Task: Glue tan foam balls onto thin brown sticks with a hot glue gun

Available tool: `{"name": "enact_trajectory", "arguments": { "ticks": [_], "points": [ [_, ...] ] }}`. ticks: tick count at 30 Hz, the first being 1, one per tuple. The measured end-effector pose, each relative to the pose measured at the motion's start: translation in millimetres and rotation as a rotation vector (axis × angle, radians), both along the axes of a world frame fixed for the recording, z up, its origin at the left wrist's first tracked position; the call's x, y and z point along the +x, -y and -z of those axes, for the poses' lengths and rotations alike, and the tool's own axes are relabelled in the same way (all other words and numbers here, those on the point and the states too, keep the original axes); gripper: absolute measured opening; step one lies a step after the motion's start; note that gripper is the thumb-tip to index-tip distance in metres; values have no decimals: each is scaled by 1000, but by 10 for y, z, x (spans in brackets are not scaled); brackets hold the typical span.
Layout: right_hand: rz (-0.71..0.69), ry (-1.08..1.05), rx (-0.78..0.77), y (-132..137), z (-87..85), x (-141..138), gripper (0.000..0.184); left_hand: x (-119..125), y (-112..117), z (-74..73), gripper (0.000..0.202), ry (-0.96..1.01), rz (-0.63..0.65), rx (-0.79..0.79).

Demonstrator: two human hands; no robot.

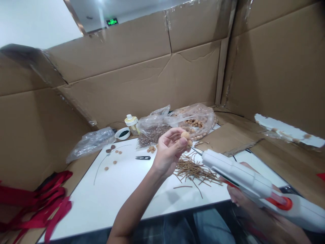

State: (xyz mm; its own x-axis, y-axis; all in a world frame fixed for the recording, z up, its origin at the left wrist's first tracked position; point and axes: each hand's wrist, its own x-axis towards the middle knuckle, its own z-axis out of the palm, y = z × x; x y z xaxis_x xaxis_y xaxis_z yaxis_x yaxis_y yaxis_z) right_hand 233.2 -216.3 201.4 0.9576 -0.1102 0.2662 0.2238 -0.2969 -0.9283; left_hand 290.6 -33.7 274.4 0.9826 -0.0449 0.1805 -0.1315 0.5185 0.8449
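My left hand (pixel 169 149) is raised over the white board (pixel 122 189) and pinches a small tan ball (pixel 185 135) between thumb and fingers. My right hand (pixel 241 196) grips a white glue gun (pixel 243 178) with a red trigger. The gun's metal tip (pixel 196 150) points at the ball, just short of it. A heap of thin brown sticks (pixel 195 169) lies on the board under the gun.
Clear plastic bags of tan balls (pixel 195 122) and sticks (pixel 152 130) sit at the back. A small white bowl (pixel 122 133), a little bottle (pixel 132 123), black snips (pixel 142 158), loose balls (pixel 113 154) and red ribbon (pixel 48 203) lie left. Cardboard walls surround everything.
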Motion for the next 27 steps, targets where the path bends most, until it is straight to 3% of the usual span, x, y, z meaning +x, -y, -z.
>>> {"name": "enact_trajectory", "arguments": {
  "ticks": [6, 9, 15, 27],
  "points": [
    [-116, 21, 194, 16, 158, 43, 16, -11, 13, -4, 39, -11, -26, -1],
    [-121, 18, 190, 23, 165, 37, 14, -26, 31, -8, 38, -16, -17, -32],
    [-122, -3, 155, 50, 108, 3, 19, -55, 46, -7, 34, -51, 54, -106],
    [-177, -142, 355, 40, -78, -75, 34, -88, 57, -39, 40, -129, 52, -126]
  ]
}}
